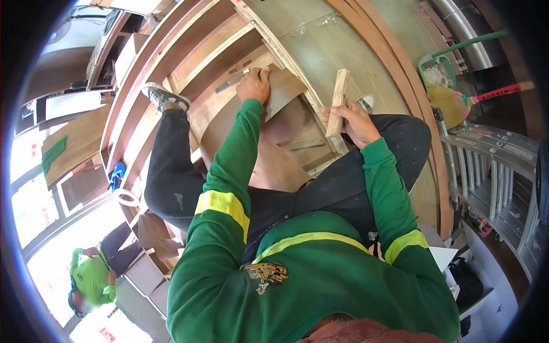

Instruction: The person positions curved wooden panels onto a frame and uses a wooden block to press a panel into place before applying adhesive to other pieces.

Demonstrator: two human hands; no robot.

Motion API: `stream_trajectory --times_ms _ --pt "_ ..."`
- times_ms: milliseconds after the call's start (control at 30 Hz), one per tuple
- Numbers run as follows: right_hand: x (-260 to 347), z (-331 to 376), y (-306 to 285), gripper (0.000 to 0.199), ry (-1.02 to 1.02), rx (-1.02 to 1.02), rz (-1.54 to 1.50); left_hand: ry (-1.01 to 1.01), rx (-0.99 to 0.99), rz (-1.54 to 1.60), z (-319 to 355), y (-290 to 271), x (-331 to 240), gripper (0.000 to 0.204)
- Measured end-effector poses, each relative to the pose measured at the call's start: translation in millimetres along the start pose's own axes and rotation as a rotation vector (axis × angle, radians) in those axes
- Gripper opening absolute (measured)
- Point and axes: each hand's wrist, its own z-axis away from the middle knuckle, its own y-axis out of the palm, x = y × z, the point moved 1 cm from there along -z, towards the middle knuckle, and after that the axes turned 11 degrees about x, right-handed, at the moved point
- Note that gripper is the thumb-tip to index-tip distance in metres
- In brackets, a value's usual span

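Observation:
My left hand [254,86] is closed at the edge of a bent brown sheet [286,90], on a wooden frame. From its fingers a flat-bladed tool [230,82] with a pale handle, perhaps a chisel, points to the left. Part of the handle is hidden under the hand. My right hand [355,123] grips a short, rough wooden block [339,94] near its lower end, holding it tilted almost upright above my bent leg. Another stretch of brown sheet [280,163] curves down between my legs.
Long curved wooden boards [394,63] run along the right side. Beyond them are a broom [452,106], a green dustpan [443,68] and a metal ladder [492,151]. At left are a tape roll [126,198] and, farther off, another person in bright green [94,277].

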Motion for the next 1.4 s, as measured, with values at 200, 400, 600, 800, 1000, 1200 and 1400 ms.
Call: stream_trajectory --times_ms 200,400,600,800,1000,1200,1400 --pt "4.1 -3.6 -0.2 0.039 0.010 0.032 -0.028 0.086 -0.101 0.102 12.3 -7.5 4.5 0.049" --pt "26.2 -36.5 4.7 0.065 -0.163 -0.041 0.548 0.153 -0.138 0.108 58.2 -40.8 -19.1 0.046" --pt "18.1 -62.8 25.6 0.068 -0.065 0.256 0.523 0.296 -0.240 0.061 107.8 -72.3 -37.1 0.044" --pt "-1.2 -60.1 40.9 0.065 -0.017 0.300 0.684 0.087 0.240 0.169 138.6 -120.8 68.7 0.079" --pt "16.4 -59.3 6.4 0.064 -0.018 0.261 0.640 -0.070 0.876 0.220 171.9 -160.4 153.3 0.058" --pt "47.3 -54.8 -38.8 0.054 0.066 0.065 0.515 0.296 0.568 0.383 122.3 -188.2 97.1 0.045" --pt "37.7 -92.3 -77.4 0.043 0.052 -0.168 0.638 0.235 0.531 0.033 6.0 -136.3 81.6 0.063"
